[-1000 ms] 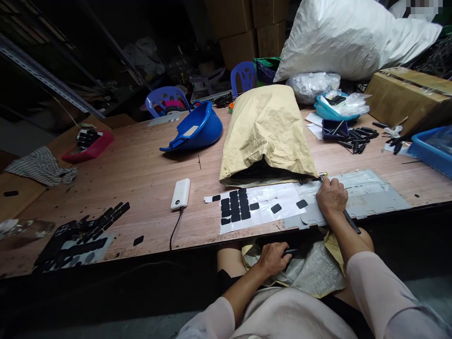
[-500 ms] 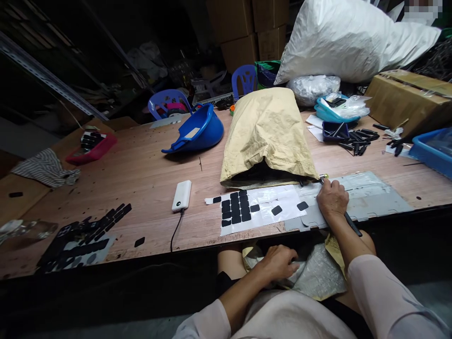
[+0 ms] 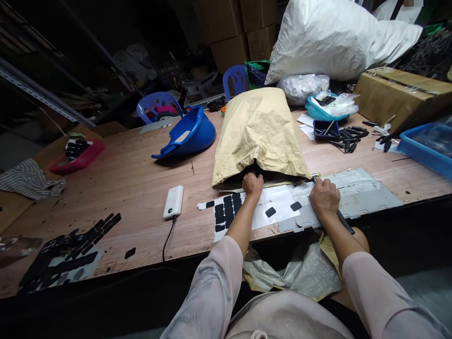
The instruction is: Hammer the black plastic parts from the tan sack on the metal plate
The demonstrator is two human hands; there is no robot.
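Note:
My left hand (image 3: 252,183) reaches into the dark open mouth of the tan woven sack (image 3: 259,132) lying on the wooden table (image 3: 141,183); its fingertips are hidden inside. My right hand (image 3: 323,197) rests on a grey metal plate (image 3: 360,200) and is closed on a thin black-handled tool (image 3: 344,221). Between my hands lies a white backing sheet (image 3: 278,207) carrying several black rubber pads (image 3: 226,212).
A white power bank (image 3: 173,201) with a cable lies left of the sheet. A blue plastic basin (image 3: 187,134), a red tray (image 3: 77,157), black pad strips (image 3: 70,245), a cardboard box (image 3: 395,92), a blue bin (image 3: 429,148) and a big white sack (image 3: 332,40) surround the work spot. A crumpled bag (image 3: 296,273) lies on my lap.
My left hand has risen from the crumpled bag on my lap to the table and gone into the tan sack's mouth. My right hand has stayed on the plate with the tool.

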